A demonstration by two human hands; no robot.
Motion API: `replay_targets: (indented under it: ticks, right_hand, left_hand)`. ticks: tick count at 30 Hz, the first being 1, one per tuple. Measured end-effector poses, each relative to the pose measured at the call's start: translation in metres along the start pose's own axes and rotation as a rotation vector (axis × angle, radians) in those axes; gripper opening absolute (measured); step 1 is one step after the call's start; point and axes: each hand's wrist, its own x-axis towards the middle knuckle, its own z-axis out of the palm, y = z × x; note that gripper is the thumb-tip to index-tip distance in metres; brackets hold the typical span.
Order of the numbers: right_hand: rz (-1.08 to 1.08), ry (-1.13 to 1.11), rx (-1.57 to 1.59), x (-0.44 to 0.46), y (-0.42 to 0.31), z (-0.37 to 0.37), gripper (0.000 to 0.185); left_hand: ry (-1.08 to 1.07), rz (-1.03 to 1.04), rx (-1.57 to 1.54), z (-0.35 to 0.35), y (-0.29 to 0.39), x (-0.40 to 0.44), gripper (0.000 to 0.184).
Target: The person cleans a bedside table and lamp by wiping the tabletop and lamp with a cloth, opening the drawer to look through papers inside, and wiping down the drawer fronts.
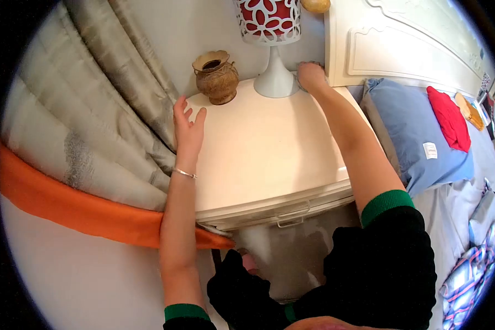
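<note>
My left hand point(189, 127) is raised at the left edge of the cream nightstand point(253, 148), beside the curtain. Its fingers are apart and hold nothing. Just beyond it stands a brown vase point(217, 82) with a flared, wavy rim. My right hand point(312, 76) reaches to the back right corner of the nightstand, close to the base of the white table lamp point(276, 77). Its fingers are curled, and a bit of greyish material shows at its edge; what this is I cannot make out. The lamp has a cut-out flower shade over red.
Grey-beige curtains point(93, 82) with an orange band point(82, 206) hang at the left. On the right is a bed with a white headboard point(407, 52), a blue pillow point(404, 126) and a red cloth point(448, 118). The nightstand's drawer has a handle point(291, 221) in front.
</note>
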Motion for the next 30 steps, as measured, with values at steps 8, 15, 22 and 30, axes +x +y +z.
replay_targets:
  ticks: [8,15,22,30]
  right_hand:
    - [-0.125,-0.01,-0.12,-0.024,0.003,-0.023,0.021]
    - [-0.282,-0.017,-0.108,-0.111,0.003,-0.065,0.019]
    - [-0.54,-0.177,0.45,-0.175,-0.023,-0.127,0.05]
    - [-0.721,-0.095,0.564,-0.11,-0.078,-0.065,0.04]
  left_hand:
    - [0.102,0.316,0.368,0.018,0.022,0.066,0.057]
    - [-0.153,0.452,0.875,0.012,0.058,0.079,0.048]
    - [-0.39,0.372,0.802,0.013,0.052,0.111,0.055]
    - [-0.076,0.302,0.667,-0.049,0.054,0.122,0.048]
